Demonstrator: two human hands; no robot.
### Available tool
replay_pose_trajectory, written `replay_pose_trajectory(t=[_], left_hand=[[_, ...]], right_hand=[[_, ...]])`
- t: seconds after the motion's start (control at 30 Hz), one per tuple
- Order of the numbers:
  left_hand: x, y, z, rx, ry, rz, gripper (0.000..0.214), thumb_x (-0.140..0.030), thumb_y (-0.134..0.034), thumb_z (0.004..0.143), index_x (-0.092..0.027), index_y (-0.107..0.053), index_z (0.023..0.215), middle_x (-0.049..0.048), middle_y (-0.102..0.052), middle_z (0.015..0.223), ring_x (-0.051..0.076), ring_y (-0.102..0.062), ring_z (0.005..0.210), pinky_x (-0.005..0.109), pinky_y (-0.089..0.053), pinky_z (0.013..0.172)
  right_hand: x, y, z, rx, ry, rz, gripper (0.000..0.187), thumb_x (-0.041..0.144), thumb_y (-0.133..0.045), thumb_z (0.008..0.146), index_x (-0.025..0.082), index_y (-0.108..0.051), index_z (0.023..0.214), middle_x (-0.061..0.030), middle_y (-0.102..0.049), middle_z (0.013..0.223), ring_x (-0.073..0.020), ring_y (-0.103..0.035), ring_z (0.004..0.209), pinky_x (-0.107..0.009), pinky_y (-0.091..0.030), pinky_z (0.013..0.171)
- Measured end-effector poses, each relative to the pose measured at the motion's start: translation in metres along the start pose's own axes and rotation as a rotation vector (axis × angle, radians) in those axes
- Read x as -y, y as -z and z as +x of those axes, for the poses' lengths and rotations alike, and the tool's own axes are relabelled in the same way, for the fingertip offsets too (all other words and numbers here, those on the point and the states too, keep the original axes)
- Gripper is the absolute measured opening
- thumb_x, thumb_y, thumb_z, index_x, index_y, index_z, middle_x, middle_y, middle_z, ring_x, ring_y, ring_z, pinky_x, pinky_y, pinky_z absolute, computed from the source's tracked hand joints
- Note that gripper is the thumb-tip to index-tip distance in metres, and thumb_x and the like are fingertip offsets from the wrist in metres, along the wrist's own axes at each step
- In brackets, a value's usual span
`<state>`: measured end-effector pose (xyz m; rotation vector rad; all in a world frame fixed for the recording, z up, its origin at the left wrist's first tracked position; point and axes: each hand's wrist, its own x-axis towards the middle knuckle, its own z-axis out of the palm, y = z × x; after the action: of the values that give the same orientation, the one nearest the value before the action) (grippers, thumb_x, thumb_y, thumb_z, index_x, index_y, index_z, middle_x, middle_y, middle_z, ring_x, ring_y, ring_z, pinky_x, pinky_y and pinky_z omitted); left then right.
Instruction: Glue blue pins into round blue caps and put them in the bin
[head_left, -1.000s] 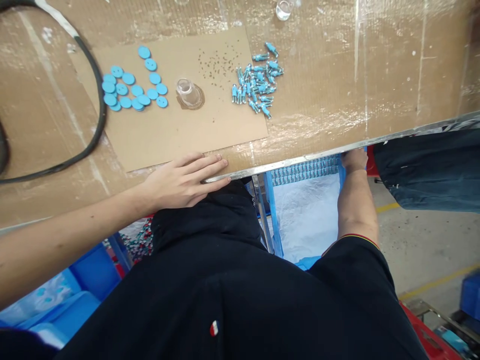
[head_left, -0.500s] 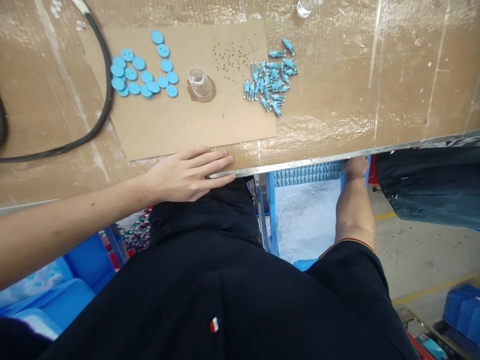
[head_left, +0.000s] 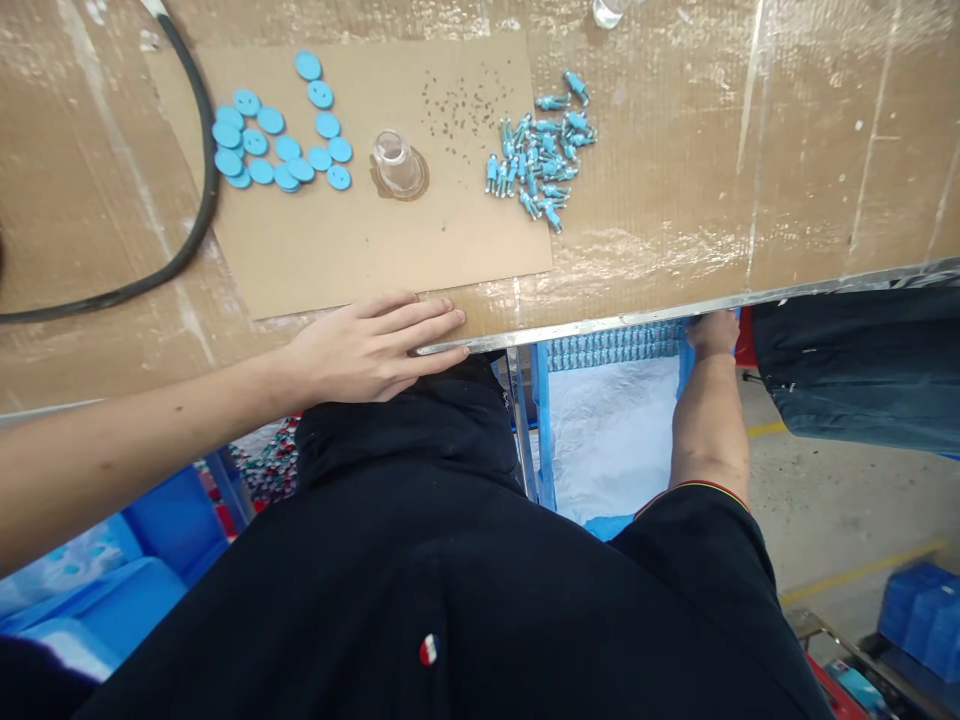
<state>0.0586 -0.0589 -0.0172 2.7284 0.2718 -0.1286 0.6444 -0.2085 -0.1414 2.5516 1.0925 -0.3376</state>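
My left hand (head_left: 375,345) lies flat on the front edge of the table, fingers stretched out and nothing in them. Beyond it is a cardboard sheet (head_left: 315,255) with light-blue buttons (head_left: 287,148), an upturned clear cup (head_left: 397,165) in a wet ring, and scattered small dark bits (head_left: 461,105). Small blue figures (head_left: 540,160) are heaped at the sheet's right edge. Below the table edge, my right hand (head_left: 714,335) is curled on the right rim of a blue crate (head_left: 546,430); the tabletop partly hides its fingers. Rows of similar blue pieces (head_left: 615,347) lie on white lining in the crate.
A black hose (head_left: 201,200) curves over the table (head_left: 810,170) at left. Another clear cup (head_left: 607,12) stands at the back. Blue bins (head_left: 150,590) are at lower left, blue crates (head_left: 922,615) at lower right. Dark cloth (head_left: 847,375) hangs at right.
The view has shifted slightly, so the things on the table appear a little higher and further left. Both hands keep nearly the same places.
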Motion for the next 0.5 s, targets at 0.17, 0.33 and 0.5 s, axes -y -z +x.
replay_pose_trajectory(t=[0.17, 0.33, 0.5], left_hand=[[0.0, 0.001, -0.002, -0.053, -0.035, 0.056, 0.052, -0.025, -0.055, 0.102, -0.033, -0.06, 0.154, 0.0056, -0.058, 0.164, 0.026, -0.051, 0.156, 0.047, -0.043, 0.131], [-0.005, 0.005, -0.004, -0.277, -0.153, 0.27, 0.047, -0.027, -0.065, 0.099, -0.024, -0.067, 0.146, 0.0117, -0.065, 0.156, 0.025, -0.061, 0.147, 0.038, -0.047, 0.127], [0.0, 0.011, -0.008, -0.624, -0.227, 0.411, 0.042, -0.021, -0.076, 0.089, -0.024, -0.07, 0.131, 0.011, -0.078, 0.126, 0.024, -0.075, 0.119, 0.035, -0.055, 0.111]], right_hand=[[0.01, 0.018, -0.028, -0.166, -0.23, 0.237, 0.021, 0.03, -0.066, 0.104, 0.015, -0.072, 0.118, -0.0143, -0.074, 0.121, -0.0233, -0.072, 0.115, -0.044, -0.058, 0.108], [0.041, 0.027, -0.111, -0.627, -0.348, 0.62, 0.05, 0.028, -0.018, 0.109, 0.015, -0.06, 0.133, -0.0231, -0.069, 0.122, -0.0275, -0.074, 0.089, -0.041, -0.062, 0.082], [0.13, 0.015, -0.204, -0.998, -0.26, 0.952, 0.054, 0.044, -0.012, 0.111, 0.019, -0.059, 0.123, -0.0094, -0.065, 0.094, -0.0189, -0.059, 0.063, -0.036, -0.053, 0.059]])
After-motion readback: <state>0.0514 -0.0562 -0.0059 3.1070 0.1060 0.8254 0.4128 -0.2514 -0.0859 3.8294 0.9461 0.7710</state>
